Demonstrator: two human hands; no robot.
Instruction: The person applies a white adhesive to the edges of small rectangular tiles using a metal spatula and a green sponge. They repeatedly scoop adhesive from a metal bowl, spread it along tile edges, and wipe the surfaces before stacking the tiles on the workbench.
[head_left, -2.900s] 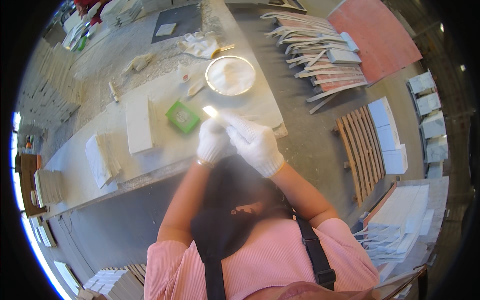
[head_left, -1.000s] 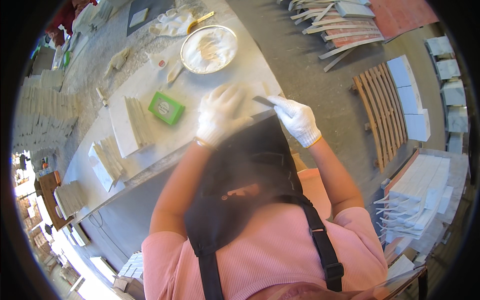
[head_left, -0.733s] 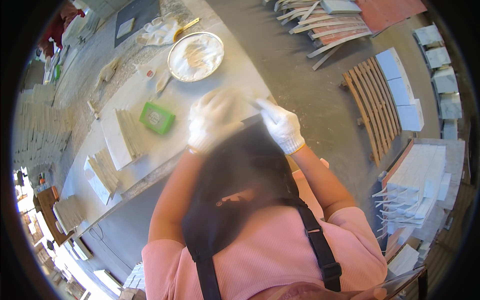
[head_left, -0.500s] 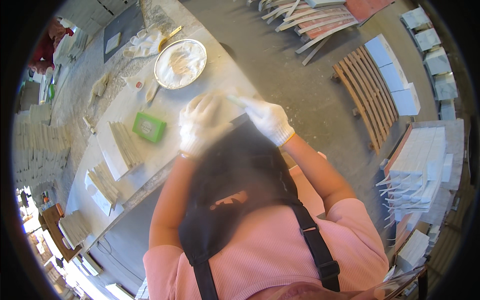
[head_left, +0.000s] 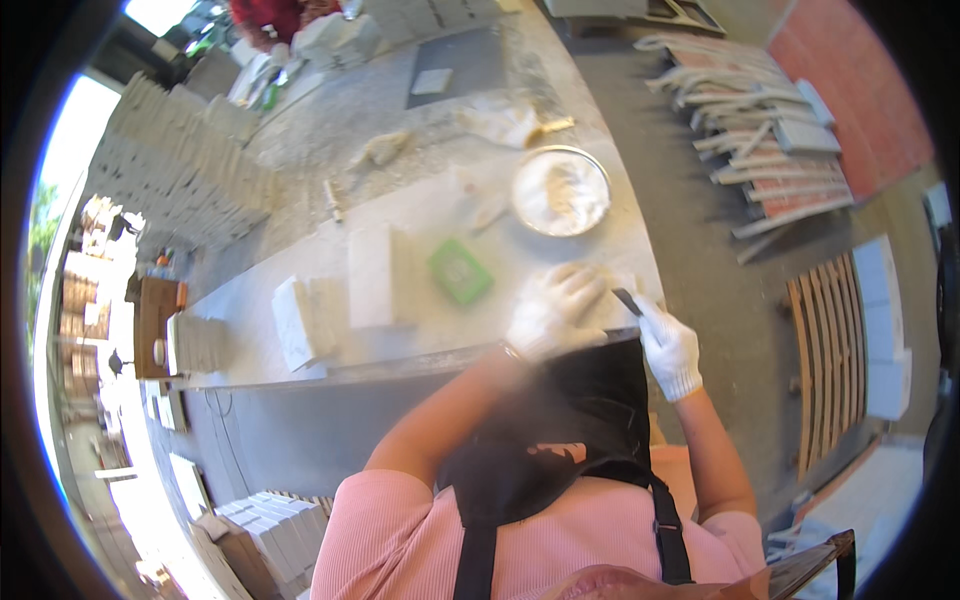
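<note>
My left hand point(head_left: 555, 312), in a white knit glove, lies with its fingers stretched out at the table's front edge, beside the bowl. Just right of it, my right hand point(head_left: 670, 350), gloved too, is closed round a small dark flat tool point(head_left: 627, 301). That tool's tip points toward the left fingers; its exact kind cannot be made out. What lies under the left palm is hidden and blurred. A round metal-rimmed bowl point(head_left: 562, 191) of white powder or paste stands beyond my hands. To their left sits a green box point(head_left: 461, 272).
Stacks of pale tiles point(head_left: 372, 275) stand along the left of the table point(head_left: 440, 345). Gloves point(head_left: 500, 122) lie behind the bowl. On the floor at right are a wooden pallet point(head_left: 828, 350) and a pile of pale strips point(head_left: 760, 130). A person in red point(head_left: 270, 18) is far back.
The view has swung left, so the table and hands appear further right. My left fingers are now more spread out. The right hand still holds the tool, now seen darker and clearer.
</note>
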